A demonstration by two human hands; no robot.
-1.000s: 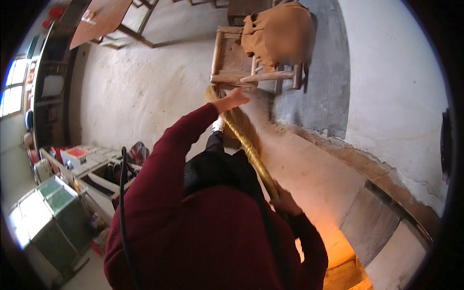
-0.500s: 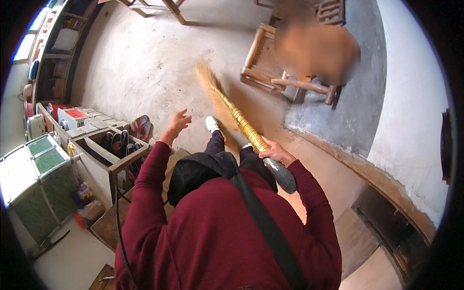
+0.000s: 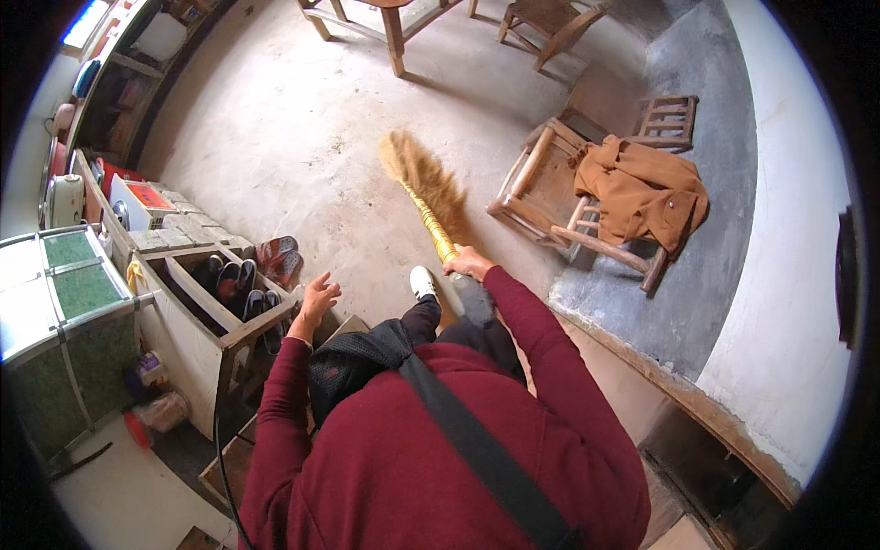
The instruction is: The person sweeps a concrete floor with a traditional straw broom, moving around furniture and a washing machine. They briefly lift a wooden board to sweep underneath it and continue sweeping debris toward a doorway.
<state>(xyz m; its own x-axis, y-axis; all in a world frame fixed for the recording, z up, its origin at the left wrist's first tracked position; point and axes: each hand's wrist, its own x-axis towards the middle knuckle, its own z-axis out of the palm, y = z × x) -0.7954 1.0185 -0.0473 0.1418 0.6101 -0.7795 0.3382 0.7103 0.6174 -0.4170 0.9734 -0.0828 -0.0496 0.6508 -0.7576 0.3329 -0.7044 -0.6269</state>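
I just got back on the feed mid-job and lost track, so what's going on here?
A person in a maroon sweater grips a gold-banded broom in the right hand, its bristle end down over the floor ahead of the feet. The left hand is empty, fingers apart, nearest the wooden shoe rack on the left. Ahead to the right, a brown jacket hangs over a wooden chair.

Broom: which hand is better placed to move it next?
Right, most likely: the right hand grips the broom by its handle near the grey end, bristles out ahead. The left hand is empty, off the broom, fingers spread, out on the shoe rack's side.
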